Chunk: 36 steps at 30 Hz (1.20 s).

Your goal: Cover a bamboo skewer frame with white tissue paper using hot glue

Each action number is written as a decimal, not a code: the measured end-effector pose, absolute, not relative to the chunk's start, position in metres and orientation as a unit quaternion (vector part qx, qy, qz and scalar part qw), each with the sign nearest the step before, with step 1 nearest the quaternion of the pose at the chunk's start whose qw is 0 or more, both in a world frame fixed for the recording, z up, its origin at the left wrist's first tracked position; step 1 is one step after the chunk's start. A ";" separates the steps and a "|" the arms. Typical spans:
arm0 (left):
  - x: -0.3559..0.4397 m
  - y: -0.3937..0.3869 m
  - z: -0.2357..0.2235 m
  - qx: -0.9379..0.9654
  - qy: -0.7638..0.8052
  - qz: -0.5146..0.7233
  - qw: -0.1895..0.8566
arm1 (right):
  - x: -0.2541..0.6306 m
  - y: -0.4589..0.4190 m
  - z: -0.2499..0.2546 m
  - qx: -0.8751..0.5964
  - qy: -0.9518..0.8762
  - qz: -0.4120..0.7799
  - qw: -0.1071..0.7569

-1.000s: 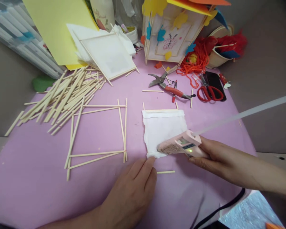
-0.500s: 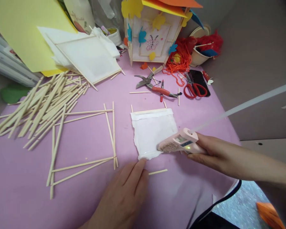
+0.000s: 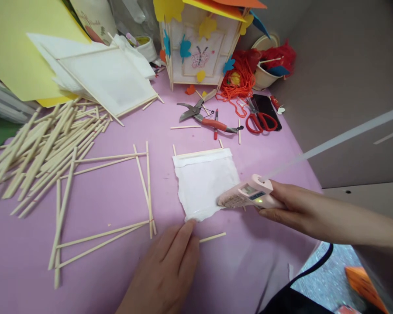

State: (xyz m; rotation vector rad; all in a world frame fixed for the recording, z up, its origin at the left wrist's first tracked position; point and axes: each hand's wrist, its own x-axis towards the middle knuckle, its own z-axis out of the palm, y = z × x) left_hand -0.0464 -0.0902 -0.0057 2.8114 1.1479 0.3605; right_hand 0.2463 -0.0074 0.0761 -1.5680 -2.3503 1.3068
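Note:
My right hand grips a pale pink hot glue gun, its front end over the lower right of a piece of white paper. A long translucent glue stick runs out of the gun's back, and a small light glows on its body. The paper has torn edges and is folded over thin wooden sticks at top and bottom. At its lower left corner, my left hand has its fingers closed on the edge; the undersides are hidden. Beside that hand lies a short wooden stick.
Left lie a stick frame and a pile of wooden sticks. Behind stand a paper-covered frame and a decorated lantern-like box. Pruning shears, a red pen, red-handled scissors, a phone and red yarn lie beyond.
The view has shifted slightly, so the things on the table appear further left. Both hands keep about the same hold, with the glue gun still at the paper's lower right.

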 end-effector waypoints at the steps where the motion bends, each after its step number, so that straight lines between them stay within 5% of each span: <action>1: -0.047 -0.090 -0.006 0.919 0.374 0.119 0.041 | 0.247 -0.007 0.077 -0.494 -0.751 0.437 -0.001; 36: -0.043 -0.086 -0.008 0.913 0.385 0.131 0.028 | 0.275 -0.017 0.083 -0.573 -0.727 0.376 -0.045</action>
